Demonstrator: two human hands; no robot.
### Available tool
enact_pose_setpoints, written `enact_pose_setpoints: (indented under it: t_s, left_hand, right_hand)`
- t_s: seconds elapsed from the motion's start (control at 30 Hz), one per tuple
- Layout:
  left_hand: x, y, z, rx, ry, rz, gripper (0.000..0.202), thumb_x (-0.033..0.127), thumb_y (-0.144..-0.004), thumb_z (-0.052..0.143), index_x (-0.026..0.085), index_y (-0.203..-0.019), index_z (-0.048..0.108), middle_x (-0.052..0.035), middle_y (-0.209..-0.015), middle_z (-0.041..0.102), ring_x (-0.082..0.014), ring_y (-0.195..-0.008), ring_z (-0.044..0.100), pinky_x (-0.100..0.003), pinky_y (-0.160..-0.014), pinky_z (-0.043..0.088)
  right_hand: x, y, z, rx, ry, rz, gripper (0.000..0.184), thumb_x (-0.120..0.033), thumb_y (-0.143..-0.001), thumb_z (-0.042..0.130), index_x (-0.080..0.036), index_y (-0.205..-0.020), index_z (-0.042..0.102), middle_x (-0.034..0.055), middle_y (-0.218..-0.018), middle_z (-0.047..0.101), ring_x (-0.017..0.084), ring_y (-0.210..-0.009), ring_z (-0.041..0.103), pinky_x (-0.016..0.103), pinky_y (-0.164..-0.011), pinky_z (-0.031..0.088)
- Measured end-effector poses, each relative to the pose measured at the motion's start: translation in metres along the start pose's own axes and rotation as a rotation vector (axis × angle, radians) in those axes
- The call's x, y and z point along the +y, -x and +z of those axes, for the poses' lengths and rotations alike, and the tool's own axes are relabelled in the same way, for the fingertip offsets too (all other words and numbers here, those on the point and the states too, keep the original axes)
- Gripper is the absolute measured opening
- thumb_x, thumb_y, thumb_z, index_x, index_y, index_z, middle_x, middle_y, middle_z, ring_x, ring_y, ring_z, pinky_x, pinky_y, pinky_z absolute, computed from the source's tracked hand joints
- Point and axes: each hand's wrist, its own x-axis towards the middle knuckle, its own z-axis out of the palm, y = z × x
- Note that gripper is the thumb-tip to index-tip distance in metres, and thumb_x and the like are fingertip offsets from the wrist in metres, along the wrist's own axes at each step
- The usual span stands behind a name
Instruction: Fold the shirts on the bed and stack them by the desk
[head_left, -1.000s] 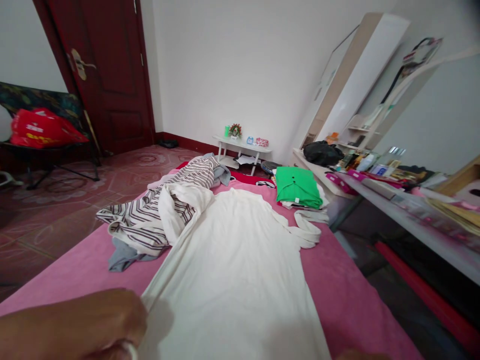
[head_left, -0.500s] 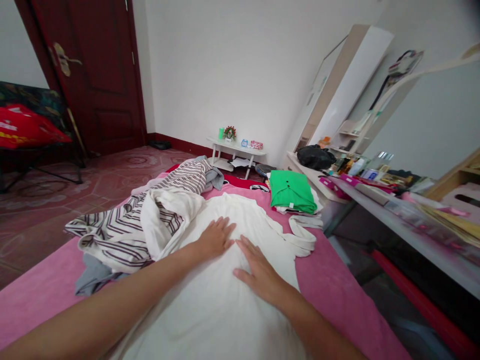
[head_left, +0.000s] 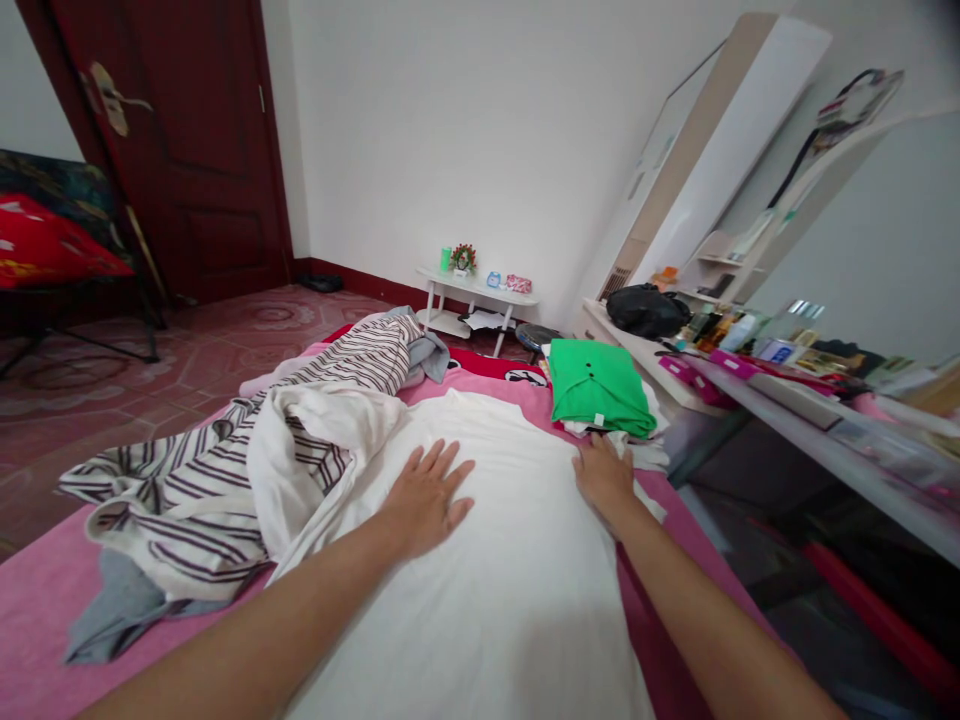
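Observation:
A white long-sleeved top (head_left: 517, 560) lies spread out in front of me on the pink bed cover (head_left: 45, 590). My left hand (head_left: 429, 500) rests flat on its middle, fingers spread. Over at the top's right edge, by the sleeve, is my right hand (head_left: 606, 480), palm down with its fingers stretched forward and slightly apart. Just beyond those fingertips sits a pile of folded clothes with a green buttoned garment (head_left: 600, 385) on top. Left of the white top, a striped garment (head_left: 202, 500) lies crumpled, with white cloth over part of it.
Grey cloth (head_left: 124, 605) pokes out under the striped garment. A small white table (head_left: 480, 290) stands by the far wall. Along the right runs a dressing table (head_left: 795, 410) crowded with bottles and a black bag (head_left: 649, 312). A dark red door (head_left: 195, 150) is at the left.
My right hand has moved right from the middle of the top to its right edge near the sleeve. My left hand has slid slightly back toward me, still flat on the fabric.

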Motion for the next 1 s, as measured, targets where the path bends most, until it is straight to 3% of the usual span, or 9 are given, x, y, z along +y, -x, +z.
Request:
enact_pose_setpoints:
  t_s: [0.17,0.33,0.43,0.53,0.6,0.7,0.8,0.9,1.0]
  left_hand:
    - [0.000,0.000,0.000,0.008,0.017,-0.011,0.056,0.053,-0.095,0.027,0.029,-0.144,0.035,-0.0075,-0.155,0.024,-0.0301,-0.143,0.016,-0.053,-0.114,0.013]
    - [0.000,0.000,-0.001,-0.009,0.028,-0.021,0.056,0.054,-0.094,0.029,0.029,-0.145,0.034,-0.0075,-0.155,0.023,-0.0305,-0.143,0.015,-0.054,-0.114,0.012]
    - [0.000,-0.001,-0.001,-0.007,0.041,-0.025,0.057,0.054,-0.094,0.027,0.029,-0.145,0.034,-0.0077,-0.155,0.023,-0.0306,-0.143,0.015,-0.054,-0.114,0.012]
    - [-0.001,-0.001,-0.002,-0.016,0.051,-0.030,0.058,0.055,-0.094,0.028,0.029,-0.145,0.034,-0.0086,-0.155,0.023,-0.0310,-0.143,0.014,-0.054,-0.114,0.012]
    - [-0.001,-0.001,-0.003,-0.025,0.058,-0.031,0.058,0.055,-0.093,0.028,0.029,-0.145,0.034,-0.0086,-0.155,0.022,-0.0310,-0.143,0.014,-0.055,-0.114,0.011]
    - [-0.001,-0.001,-0.004,-0.028,0.077,-0.033,0.059,0.056,-0.093,0.027,0.028,-0.145,0.034,-0.0083,-0.156,0.021,-0.0309,-0.143,0.012,-0.055,-0.114,0.009]
    - [-0.002,-0.001,-0.004,-0.036,0.102,-0.040,0.060,0.056,-0.093,0.027,0.028,-0.145,0.034,-0.0085,-0.156,0.021,-0.0308,-0.144,0.012,-0.055,-0.114,0.009]
    - [-0.004,-0.001,-0.004,-0.047,0.116,-0.043,0.060,0.056,-0.092,0.028,0.028,-0.145,0.033,-0.0077,-0.156,0.020,-0.0306,-0.144,0.012,-0.055,-0.114,0.008]
    - [-0.004,-0.001,-0.007,-0.061,0.130,-0.042,0.060,0.057,-0.092,0.028,0.029,-0.145,0.033,-0.0076,-0.157,0.018,-0.0307,-0.144,0.011,-0.055,-0.114,0.007]
  right_hand:
    - [-0.032,-0.005,0.005,-0.100,-0.168,-0.373,0.049,-0.036,-0.096,0.031,-0.020,-0.142,0.037,0.0072,-0.149,0.037,0.021,-0.137,0.032,0.039,-0.111,0.025]
    - [-0.062,-0.032,-0.006,-0.070,-0.099,-0.200,0.043,-0.022,-0.093,0.035,0.000,-0.124,0.054,0.0244,-0.134,0.050,0.034,-0.129,0.041,0.054,-0.107,0.023]
    - [-0.096,-0.042,-0.011,-0.055,-0.156,-0.410,0.041,-0.024,-0.093,0.038,-0.012,-0.128,0.054,0.0132,-0.142,0.046,0.026,-0.135,0.034,0.043,-0.112,0.019]
    - [-0.123,-0.049,-0.003,-0.154,-0.236,-0.613,0.046,-0.032,-0.097,0.029,-0.024,-0.141,0.041,0.0027,-0.150,0.037,0.018,-0.139,0.028,0.037,-0.112,0.023]
    - [-0.136,-0.059,0.004,-0.198,-0.198,-0.501,0.050,-0.035,-0.098,0.025,-0.021,-0.145,0.032,0.0052,-0.153,0.030,0.021,-0.141,0.024,0.044,-0.111,0.022]
    - [-0.155,-0.074,0.008,-0.158,-0.110,-0.282,0.051,-0.035,-0.097,0.028,-0.013,-0.141,0.038,0.0135,-0.153,0.029,0.028,-0.141,0.021,0.053,-0.112,0.014]
    - [-0.178,-0.081,0.009,-0.079,-0.130,-0.383,0.049,-0.034,-0.098,0.024,-0.017,-0.141,0.039,0.0090,-0.155,0.025,0.026,-0.143,0.014,0.050,-0.114,0.005]
    - [-0.194,-0.078,0.016,-0.126,-0.164,-0.512,0.054,-0.042,-0.098,0.017,-0.024,-0.148,0.024,0.0035,-0.157,0.019,0.022,-0.144,0.011,0.046,-0.114,0.010]
    - [-0.197,-0.075,0.023,-0.210,-0.150,-0.453,0.058,-0.048,-0.097,0.016,-0.025,-0.150,0.015,0.0046,-0.158,0.011,0.024,-0.144,0.008,0.049,-0.113,0.013]
